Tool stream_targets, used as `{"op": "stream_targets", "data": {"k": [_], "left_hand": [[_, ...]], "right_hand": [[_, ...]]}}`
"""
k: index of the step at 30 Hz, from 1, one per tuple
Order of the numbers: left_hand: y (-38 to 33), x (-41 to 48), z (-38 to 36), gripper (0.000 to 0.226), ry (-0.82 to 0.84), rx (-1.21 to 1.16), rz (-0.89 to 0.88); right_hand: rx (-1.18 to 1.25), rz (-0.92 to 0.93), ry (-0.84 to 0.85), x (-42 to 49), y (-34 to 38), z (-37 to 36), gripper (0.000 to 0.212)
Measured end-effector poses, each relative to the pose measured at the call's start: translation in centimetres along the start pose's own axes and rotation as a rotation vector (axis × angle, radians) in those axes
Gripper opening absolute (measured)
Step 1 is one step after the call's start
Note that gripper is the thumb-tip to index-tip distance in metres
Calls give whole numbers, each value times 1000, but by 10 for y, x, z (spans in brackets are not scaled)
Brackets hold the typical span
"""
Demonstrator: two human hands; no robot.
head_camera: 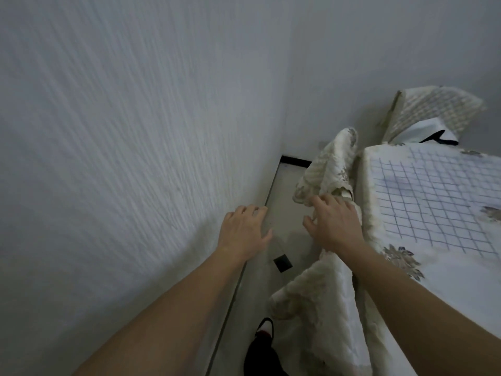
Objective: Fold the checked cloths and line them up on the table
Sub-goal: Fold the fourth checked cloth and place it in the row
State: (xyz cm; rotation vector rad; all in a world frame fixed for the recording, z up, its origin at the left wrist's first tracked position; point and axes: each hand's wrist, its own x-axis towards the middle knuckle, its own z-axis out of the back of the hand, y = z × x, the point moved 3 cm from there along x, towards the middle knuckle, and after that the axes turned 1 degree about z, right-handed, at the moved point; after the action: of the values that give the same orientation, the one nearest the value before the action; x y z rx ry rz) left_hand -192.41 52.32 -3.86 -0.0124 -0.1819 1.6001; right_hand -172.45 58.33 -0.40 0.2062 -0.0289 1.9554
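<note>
Hands are both reaching out with fingers spread, gripping nothing. Right hand [334, 225] is brushing the cream tablecloth [329, 169] bunched at the table's corner; left hand [244, 230] is hovering near the wall [135, 131] at 9 o'clock. Checked cloth [439, 194] is lying flat on the table at 3 o'clock.

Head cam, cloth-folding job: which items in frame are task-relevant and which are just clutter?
Task-relevant:
- checked cloth, lying flat on the table
- left hand, open, holding nothing
- right hand, open, by the tablecloth's hanging edge

Just lying about:
- cream floral tablecloth draped over the table
- patterned chair cover behind
- small dark square on the floor
- wall
</note>
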Motion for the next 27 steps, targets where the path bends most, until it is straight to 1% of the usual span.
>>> {"op": "stream_targets", "data": {"k": [3,6,12,15,19,27], "left_hand": [[7,53,-13,61,26,18,-43],[10,120,-24,63,50,27,-81],[-2,243,-29,63,60,62,-167],[-6,288,-34,59,78,66,-210],[-11,351,-44,59,84,75,-245],[-21,474,-72,60,97,102,-362]], "right_hand": [[27,-43,-39,42,-16,-17,41],[62,-89,-29,87,-39,-37,38],[22,-132,-22,170,-87,-51,39],[19,-177,-23,196,-107,-56,42],[23,-225,-21,231,-130,-66,45],[7,-300,-10,323,-167,-82,42]]}}
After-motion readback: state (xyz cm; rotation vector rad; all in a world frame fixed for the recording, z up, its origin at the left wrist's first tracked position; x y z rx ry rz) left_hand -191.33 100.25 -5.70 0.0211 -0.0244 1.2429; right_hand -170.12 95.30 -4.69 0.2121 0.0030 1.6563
